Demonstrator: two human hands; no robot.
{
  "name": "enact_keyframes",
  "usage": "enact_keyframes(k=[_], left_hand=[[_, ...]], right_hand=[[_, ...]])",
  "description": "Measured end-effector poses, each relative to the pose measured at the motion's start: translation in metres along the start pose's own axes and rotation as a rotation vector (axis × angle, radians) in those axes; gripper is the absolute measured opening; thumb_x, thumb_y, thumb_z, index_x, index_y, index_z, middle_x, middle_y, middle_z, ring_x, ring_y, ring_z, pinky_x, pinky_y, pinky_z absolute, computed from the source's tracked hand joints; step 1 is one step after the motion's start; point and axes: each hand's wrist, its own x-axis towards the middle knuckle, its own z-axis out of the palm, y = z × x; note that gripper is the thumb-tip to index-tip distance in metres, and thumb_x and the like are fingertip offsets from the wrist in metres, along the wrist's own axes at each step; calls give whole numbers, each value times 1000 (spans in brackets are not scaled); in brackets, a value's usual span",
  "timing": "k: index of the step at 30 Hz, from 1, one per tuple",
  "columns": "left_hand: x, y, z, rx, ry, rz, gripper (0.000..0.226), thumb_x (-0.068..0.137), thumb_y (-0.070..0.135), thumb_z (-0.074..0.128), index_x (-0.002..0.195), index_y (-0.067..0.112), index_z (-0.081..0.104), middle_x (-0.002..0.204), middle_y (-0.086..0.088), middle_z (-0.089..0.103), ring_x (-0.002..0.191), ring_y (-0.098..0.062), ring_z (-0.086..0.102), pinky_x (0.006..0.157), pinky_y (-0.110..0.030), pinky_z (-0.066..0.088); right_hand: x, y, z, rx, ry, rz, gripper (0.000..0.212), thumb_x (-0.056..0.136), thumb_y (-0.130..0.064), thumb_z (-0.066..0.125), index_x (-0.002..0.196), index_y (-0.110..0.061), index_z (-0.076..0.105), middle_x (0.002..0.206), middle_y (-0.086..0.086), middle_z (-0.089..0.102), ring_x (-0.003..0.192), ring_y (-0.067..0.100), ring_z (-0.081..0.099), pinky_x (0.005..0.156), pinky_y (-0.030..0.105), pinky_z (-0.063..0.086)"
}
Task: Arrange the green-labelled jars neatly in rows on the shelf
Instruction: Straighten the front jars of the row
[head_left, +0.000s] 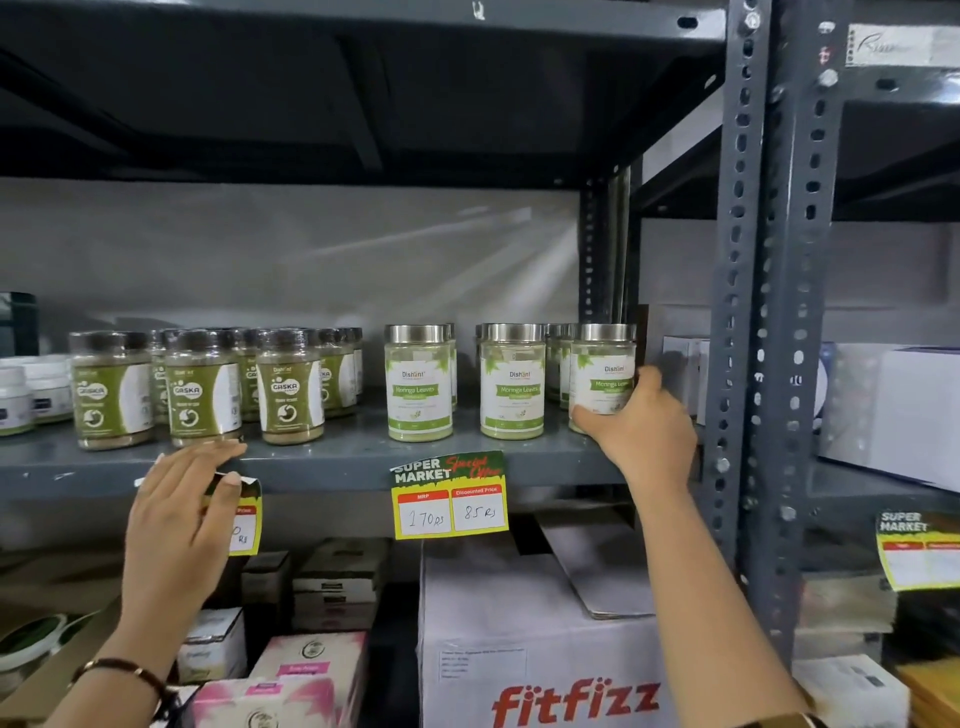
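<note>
Several green-labelled Moringa jars with silver lids stand on the grey shelf (332, 462). One jar (418, 382) is at the centre, another (511, 379) to its right, with more behind them. My right hand (641, 423) grips the rightmost jar (602, 371) near the shelf's right end. My left hand (179, 512) rests with spread fingers on the shelf's front edge, over a price tag (244, 522), holding nothing. Several dark-lidded olive Gaska jars (202, 387) stand in rows on the left.
A perforated metal upright (769, 312) bounds the shelf on the right. A yellow price card (449, 496) hangs from the shelf edge. White tubs (31, 397) sit at far left. Below are a Fitfizz carton (540, 649) and pink boxes (291, 680).
</note>
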Motion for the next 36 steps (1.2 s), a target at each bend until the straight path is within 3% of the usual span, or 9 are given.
enact_keyframes(k=[5,8,11,16,21,27,31,34,36], left_hand=[[0,-2,0,-9,-5,-16,40,89,26,34,111,4,60,110,-16,62,107,-30,48,94,-47,31],[0,-1,-1,-19,2,-10,40,89,26,34,110,4,61,110,-16,62,107,-29,47,95,-47,31],[0,-2,-2,-32,7,12,41,89,26,34,110,4,61,109,-16,62,107,-28,47,96,-46,31],[0,-11,-1,-33,-12,16,41,90,27,34,112,5,61,110,-14,62,109,-26,48,94,-46,33],[1,-13,-4,-50,-19,46,41,91,27,33,112,6,62,109,-11,63,108,-25,49,94,-45,33],[0,-20,-4,-43,-47,42,42,91,28,32,114,9,61,112,-9,63,112,-24,49,102,-32,23],[1,-22,-5,-55,-51,44,42,91,27,33,115,9,62,113,-6,63,112,-21,48,101,-40,29],[1,-21,-4,-55,-59,46,42,91,28,34,115,9,62,114,-5,63,113,-21,49,102,-41,30],[0,-22,-6,-51,-64,44,42,91,28,35,115,9,63,114,-5,63,113,-21,49,101,-43,31]], right_hand=[[1,0,2,-9,-10,-6,73,63,-46,77,113,-5,45,105,17,64,92,36,61,61,33,38],[-6,-5,-4,101,53,5,89,65,-49,75,132,-5,37,125,18,53,112,35,52,77,43,47],[-31,-26,-2,268,264,-177,68,72,-42,69,124,-4,49,112,15,57,98,23,52,71,30,46],[-50,-58,31,176,-24,-131,61,74,-47,65,121,-11,51,110,3,63,101,22,57,74,33,48],[-46,-63,38,43,-17,-62,43,72,-46,67,95,-12,54,92,4,66,84,25,61,59,30,39],[-46,-65,37,46,-2,-17,42,71,-43,70,92,-10,56,89,7,65,82,28,60,60,30,37],[-46,-66,35,70,-34,-4,48,70,-44,71,98,-8,56,93,8,66,88,29,61,64,33,45],[-59,-82,19,177,142,-55,59,76,-43,68,121,-7,54,112,11,64,104,29,58,79,38,48],[-78,-112,14,327,258,-230,49,80,-33,67,119,-6,57,107,10,65,95,24,60,77,33,48]])
